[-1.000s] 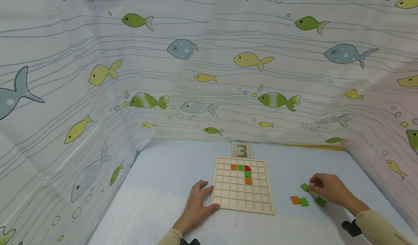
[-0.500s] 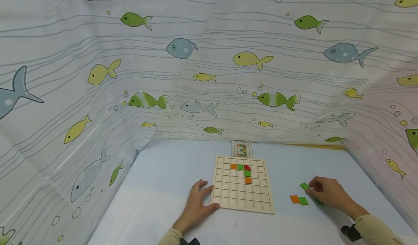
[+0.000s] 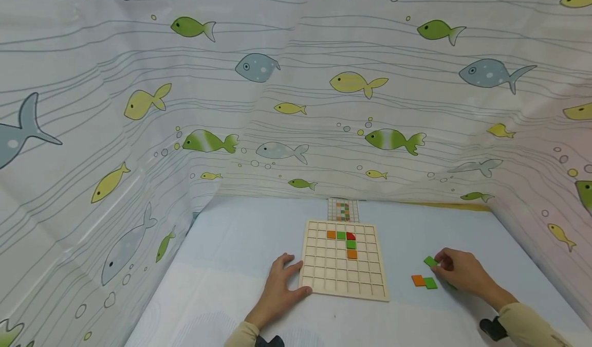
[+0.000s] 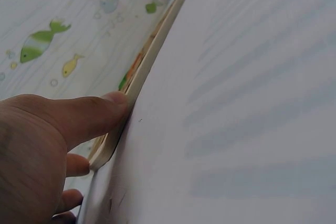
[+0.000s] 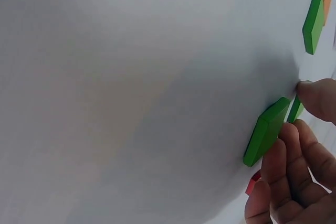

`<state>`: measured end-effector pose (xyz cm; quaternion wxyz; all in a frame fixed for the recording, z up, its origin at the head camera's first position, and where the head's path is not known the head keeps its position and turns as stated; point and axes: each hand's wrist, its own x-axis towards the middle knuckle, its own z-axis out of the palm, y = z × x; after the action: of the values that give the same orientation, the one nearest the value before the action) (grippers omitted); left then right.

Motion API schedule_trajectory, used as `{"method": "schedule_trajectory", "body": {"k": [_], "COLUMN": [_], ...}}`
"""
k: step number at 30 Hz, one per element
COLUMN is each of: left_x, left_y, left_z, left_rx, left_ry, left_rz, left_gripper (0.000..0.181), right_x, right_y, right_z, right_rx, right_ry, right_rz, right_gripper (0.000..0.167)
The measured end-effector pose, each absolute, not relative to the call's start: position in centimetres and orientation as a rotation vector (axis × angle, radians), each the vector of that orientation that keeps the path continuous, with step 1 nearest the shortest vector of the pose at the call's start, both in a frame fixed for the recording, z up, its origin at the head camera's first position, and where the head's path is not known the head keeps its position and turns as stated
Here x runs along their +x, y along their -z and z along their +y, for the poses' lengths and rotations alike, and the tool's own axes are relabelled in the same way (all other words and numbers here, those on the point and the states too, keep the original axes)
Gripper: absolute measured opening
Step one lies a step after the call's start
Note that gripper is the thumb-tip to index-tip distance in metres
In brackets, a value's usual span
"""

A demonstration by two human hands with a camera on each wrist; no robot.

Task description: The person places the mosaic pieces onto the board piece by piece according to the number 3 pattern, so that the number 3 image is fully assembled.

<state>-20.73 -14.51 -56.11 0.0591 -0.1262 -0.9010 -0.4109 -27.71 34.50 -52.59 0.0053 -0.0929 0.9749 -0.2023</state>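
A wooden grid board [image 3: 326,275] holds orange, green and red pieces in its upper cells. My left hand [image 3: 279,293] lies around its lower left corner, fingers spread along the left side and thumb at the near edge; in the left wrist view the straight thumb [image 4: 92,116] touches the rim. To the right of the board, my right hand [image 3: 467,272] pinches a green tile [image 3: 430,261] between thumb and forefinger, low over the table. In the right wrist view another green tile [image 5: 266,132] lies beside the fingers, with a red piece [image 5: 253,182] partly behind them.
An orange tile [image 3: 418,280] and a green tile [image 3: 430,283] lie together between the board and my right hand. Behind the board stands a small pattern card [image 3: 343,211]. A fish-print curtain [image 3: 296,121] surrounds the table at the back and sides.
My right hand has closed thumb and forefinger on the far green tile and shifted it slightly away and left. It now covers most of the nearer green tile. My left hand has stayed put.
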Motion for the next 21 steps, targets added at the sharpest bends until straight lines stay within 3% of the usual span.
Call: {"method": "schedule_trajectory", "body": {"k": [9,21], "left_x": [-20.69,-20.56], "left_y": [55.85,55.91], "left_z": [-14.44,-14.45], "left_rx": [-0.386,-0.396], "left_ry": [1.245,1.250], "left_rz": [-2.733,-2.724], "left_gripper": [0.071,0.070], "right_x": [-27.63,-27.92], "right_y": [52.56,52.28], "right_z": [34.18,33.84], "right_rx": [-0.250,-0.254], "right_ry": [0.659,0.601], "right_rz": [3.023,3.023], "right_gripper": [0.034,0.028]}}
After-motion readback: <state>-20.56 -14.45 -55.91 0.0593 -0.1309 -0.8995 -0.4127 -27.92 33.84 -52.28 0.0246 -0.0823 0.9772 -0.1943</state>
